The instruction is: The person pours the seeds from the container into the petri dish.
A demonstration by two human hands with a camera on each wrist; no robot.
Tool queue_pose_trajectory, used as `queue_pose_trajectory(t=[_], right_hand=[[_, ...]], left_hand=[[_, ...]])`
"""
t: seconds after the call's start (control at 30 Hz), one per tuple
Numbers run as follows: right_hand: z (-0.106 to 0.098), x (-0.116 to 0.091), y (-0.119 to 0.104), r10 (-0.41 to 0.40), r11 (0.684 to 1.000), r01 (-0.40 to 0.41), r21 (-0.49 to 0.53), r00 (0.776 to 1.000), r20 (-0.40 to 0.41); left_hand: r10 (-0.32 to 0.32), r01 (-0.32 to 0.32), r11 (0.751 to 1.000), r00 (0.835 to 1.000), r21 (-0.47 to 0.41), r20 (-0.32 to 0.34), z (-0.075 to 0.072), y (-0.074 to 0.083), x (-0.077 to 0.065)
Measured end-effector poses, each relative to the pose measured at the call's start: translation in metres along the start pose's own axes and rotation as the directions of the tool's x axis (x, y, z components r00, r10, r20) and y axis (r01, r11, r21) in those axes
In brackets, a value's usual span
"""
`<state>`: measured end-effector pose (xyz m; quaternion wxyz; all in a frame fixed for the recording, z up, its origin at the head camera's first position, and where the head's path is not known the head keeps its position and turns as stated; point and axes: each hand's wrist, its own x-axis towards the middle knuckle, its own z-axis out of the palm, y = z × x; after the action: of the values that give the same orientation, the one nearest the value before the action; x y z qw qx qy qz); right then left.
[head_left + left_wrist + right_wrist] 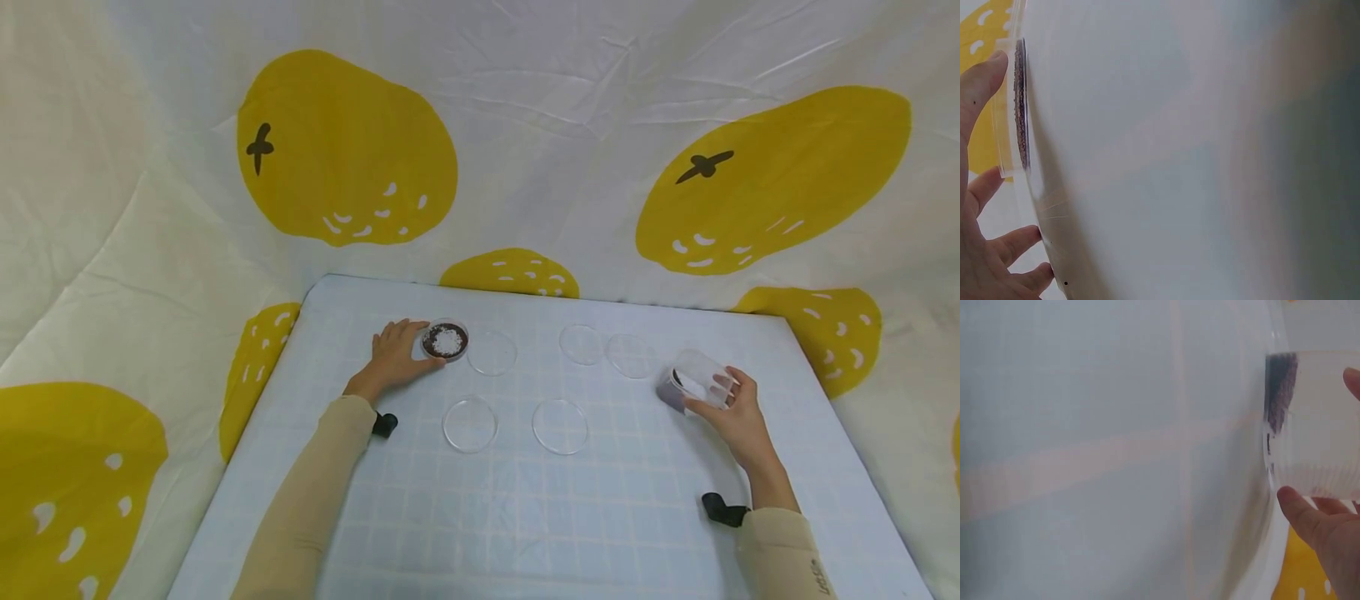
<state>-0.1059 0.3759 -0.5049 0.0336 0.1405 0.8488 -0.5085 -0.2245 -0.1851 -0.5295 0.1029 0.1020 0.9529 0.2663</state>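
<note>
My left hand (pixel 397 354) pinches a clear petri dish (pixel 424 350) by its sides, thumb and forefinger at opposite edges. In it lies dark, soil-like crumbly material (pixel 1020 106) topped with a patch of white grains (pixel 447 340). At the right side of the table, my right hand (pixel 733 417) grips a clear plastic tub (pixel 701 367) between thumb and fingers. Dark purplish material (pixel 1282 390) is heaped to one side at the tub's bottom. The tub's base is right at the tabletop in the right wrist view.
Several clear round dishes or lids lie on the pale checked tablecloth (pixel 517 517): one (pixel 492 372) beside the filled dish, two (pixel 580 326) (pixel 630 337) toward the tub, and two (pixel 470 451) (pixel 560 452) nearer the front. Behind hangs a white curtain (pixel 540 167) with yellow fruit prints.
</note>
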Motion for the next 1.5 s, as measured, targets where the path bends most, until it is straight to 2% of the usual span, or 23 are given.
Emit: queue_pose_trajectory(t=[0.37, 0.57, 0.87, 1.03, 1.2, 1.5], right_hand=[[-0.001, -0.003, 0.003, -0.003, 1.000, 0.003, 0.005, 1.000, 0.000], [-0.003, -0.008, -0.002, -0.043, 0.999, 0.044, 0.007, 0.996, -0.082], [-0.008, -0.015, -0.019, -0.036, 0.999, 0.029, -0.035, 0.978, -0.207], [-0.006, -0.018, -0.030, -0.065, 0.998, 0.058, -0.034, 0.969, -0.240], [0.002, -0.018, -0.042, -0.131, 0.991, 0.127, -0.034, 0.965, -0.226], [0.029, -0.012, -0.065, -0.258, 0.966, 0.258, -0.016, 0.958, -0.129]], left_hand=[[0.008, -0.008, 1.000, 1.000, 0.003, -0.011, -0.001, 0.002, -0.001], [0.013, -0.013, 1.000, 1.000, 0.004, -0.015, -0.001, 0.003, -0.003], [0.018, -0.018, 1.000, 1.000, 0.000, -0.014, -0.001, 0.003, -0.004], [0.016, -0.016, 1.000, 1.000, 0.001, -0.011, -0.001, 0.002, -0.003], [0.022, -0.022, 1.000, 1.000, -0.002, -0.022, -0.001, 0.004, -0.004], [0.002, -0.002, 1.000, 1.000, 0.002, -0.007, -0.001, 0.004, -0.004]])
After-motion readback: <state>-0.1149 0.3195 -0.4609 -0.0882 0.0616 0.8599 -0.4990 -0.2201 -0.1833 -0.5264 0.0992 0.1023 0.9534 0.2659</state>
